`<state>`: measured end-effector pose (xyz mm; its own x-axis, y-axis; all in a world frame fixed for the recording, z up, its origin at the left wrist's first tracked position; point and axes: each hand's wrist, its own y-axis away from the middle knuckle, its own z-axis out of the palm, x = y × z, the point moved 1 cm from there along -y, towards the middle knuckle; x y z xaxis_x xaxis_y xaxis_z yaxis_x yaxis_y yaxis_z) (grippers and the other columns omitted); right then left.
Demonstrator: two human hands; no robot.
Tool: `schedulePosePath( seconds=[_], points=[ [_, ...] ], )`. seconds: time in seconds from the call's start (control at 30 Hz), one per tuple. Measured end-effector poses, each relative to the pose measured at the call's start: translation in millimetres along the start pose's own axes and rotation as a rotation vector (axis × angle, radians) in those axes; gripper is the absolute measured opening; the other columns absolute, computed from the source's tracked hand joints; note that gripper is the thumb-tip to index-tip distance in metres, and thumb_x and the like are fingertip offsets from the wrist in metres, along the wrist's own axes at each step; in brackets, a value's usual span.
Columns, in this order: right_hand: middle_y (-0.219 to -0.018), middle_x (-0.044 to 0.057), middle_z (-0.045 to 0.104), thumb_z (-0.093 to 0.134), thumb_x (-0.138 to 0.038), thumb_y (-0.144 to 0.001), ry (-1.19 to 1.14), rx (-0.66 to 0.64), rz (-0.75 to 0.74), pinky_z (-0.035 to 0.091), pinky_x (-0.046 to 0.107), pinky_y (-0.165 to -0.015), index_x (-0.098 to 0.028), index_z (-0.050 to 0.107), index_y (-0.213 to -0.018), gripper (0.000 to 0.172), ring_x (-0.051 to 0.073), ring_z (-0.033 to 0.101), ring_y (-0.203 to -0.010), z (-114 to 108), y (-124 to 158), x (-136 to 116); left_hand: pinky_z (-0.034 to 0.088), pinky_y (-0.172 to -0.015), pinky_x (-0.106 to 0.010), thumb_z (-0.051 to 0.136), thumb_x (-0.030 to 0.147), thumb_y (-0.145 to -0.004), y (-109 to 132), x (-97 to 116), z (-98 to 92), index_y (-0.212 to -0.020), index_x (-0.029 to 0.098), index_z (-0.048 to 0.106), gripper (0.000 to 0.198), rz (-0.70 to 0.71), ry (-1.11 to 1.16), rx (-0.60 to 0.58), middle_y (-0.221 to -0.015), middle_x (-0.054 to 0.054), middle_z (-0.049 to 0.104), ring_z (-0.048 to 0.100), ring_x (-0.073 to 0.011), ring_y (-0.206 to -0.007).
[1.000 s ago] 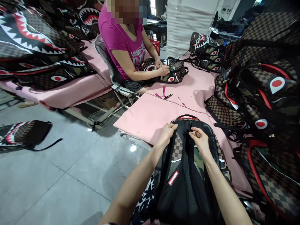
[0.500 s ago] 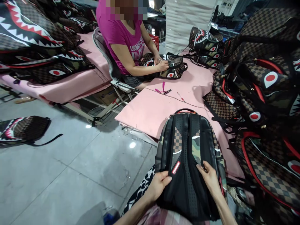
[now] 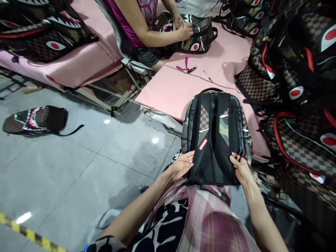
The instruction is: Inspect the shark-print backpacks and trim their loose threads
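A black backpack (image 3: 216, 136) with checkered and camouflage patches stands with its strap side facing me, its bottom near my lap and its top over the table edge. My left hand (image 3: 183, 164) pinches the edge of the left shoulder strap (image 3: 196, 157), below a small red label (image 3: 203, 144). On the other side, my right hand (image 3: 240, 168) grips the lower right shoulder strap (image 3: 226, 155) between thumb and fingers. A small dark item shows at the right fingers; I cannot make out what it is.
The pink-covered table (image 3: 160, 91) bears a pen (image 3: 208, 76) and small black snips (image 3: 191, 70) with a purple ribbon. A co-worker's hands (image 3: 185, 29) work on another backpack (image 3: 201, 35). Piled backpacks (image 3: 301, 140) crowd the right. One backpack (image 3: 47, 120) lies on the floor.
My view has tilted down, showing more of my lap. Both hands have slid lower along the straps and spread them apart at the bottom.
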<state>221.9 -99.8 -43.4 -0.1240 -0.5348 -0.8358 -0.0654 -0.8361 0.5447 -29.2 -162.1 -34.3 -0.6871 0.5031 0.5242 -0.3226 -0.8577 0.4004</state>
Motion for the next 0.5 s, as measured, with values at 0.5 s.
schedulePosePath(
  seconds=[0.5],
  points=[
    [-0.078,0.001,0.065,0.079,-0.041,-0.045,0.067,0.009,-0.098,0.036,0.025,-0.059,-0.019,0.067,-0.085,0.048,0.014,0.055,-0.067,-6.1,-3.9,12.4,0.037,-0.096,-0.029,0.055,-0.009,-0.049,13.5,-9.6,-0.2,-0.109,0.013,0.061,0.064,0.045,0.005,0.069,-0.123,-0.011,0.056,0.045,-0.0228,-0.12]
  ],
)
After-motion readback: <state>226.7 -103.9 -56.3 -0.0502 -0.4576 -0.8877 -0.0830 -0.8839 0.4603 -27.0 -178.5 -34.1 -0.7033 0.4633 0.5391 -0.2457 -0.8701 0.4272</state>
